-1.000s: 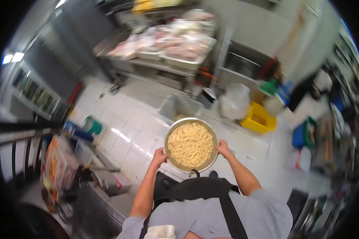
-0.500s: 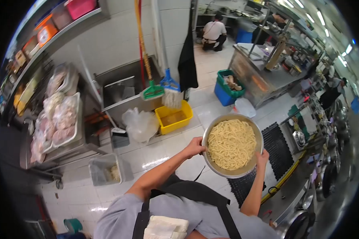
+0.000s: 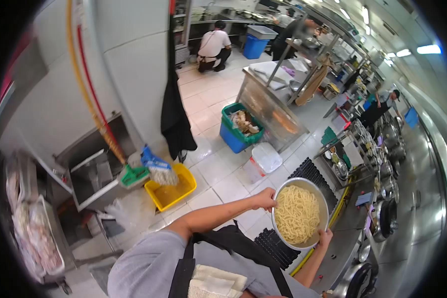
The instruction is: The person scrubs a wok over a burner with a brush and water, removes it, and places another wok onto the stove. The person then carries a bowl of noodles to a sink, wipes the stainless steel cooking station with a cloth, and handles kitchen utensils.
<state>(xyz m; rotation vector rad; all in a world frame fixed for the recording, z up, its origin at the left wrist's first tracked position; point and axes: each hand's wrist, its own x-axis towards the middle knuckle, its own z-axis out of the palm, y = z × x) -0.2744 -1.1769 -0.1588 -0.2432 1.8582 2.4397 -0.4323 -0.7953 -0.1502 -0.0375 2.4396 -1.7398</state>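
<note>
A round metal bowl (image 3: 326, 214) full of pale thick noodles (image 3: 297, 214) is held out in front of my body, right of centre. My left hand (image 3: 264, 199) grips its upper left rim with the fingers closed. On the lower right rim, my right hand (image 3: 325, 238) is closed round the edge. Below the bowl lies a black rubber mat (image 3: 278, 248) on the floor.
A steel cooking line with pans (image 3: 382, 218) runs along the right. Ahead are a blue and green bin (image 3: 233, 136), a lidded white tub (image 3: 265, 159) and a steel counter (image 3: 270, 107). A yellow bucket (image 3: 171, 191) and mop (image 3: 161, 174) stand left. Several people are farther back.
The view has turned right, away from the shelf of bagged meat and towards the cooking line. Both hands have kept hold of the bowl, which now appears farther right and lower.
</note>
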